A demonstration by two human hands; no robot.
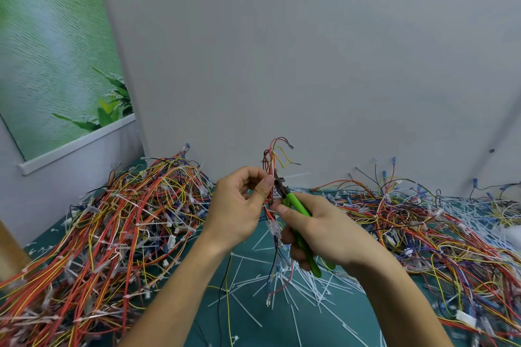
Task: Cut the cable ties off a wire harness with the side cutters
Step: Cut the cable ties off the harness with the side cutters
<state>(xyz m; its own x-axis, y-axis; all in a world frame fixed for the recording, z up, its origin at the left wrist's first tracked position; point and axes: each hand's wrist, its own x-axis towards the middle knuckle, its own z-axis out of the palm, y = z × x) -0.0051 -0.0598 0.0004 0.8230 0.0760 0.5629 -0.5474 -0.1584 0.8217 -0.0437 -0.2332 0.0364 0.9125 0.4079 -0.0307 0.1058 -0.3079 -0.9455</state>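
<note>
The side cutters [299, 222] have bright lime-green handles and dark grey-brown metal at the head. The wire harness [273, 177] at the centre of the frame mixes red, dark red, yellow and orange strands, with blue and black ones lower down. The bench [248, 315] is dark teal, crossed by pale lines and strewn with white cable ties [307, 287]. The wire heap [112, 228] at lower left is mostly red, orange and yellow; the heap [439, 234] at right adds more blue and black. The wall [310, 51] is plain pale grey. A poster [53, 45] at upper left shows rippled green-white water and green leaves.
</note>
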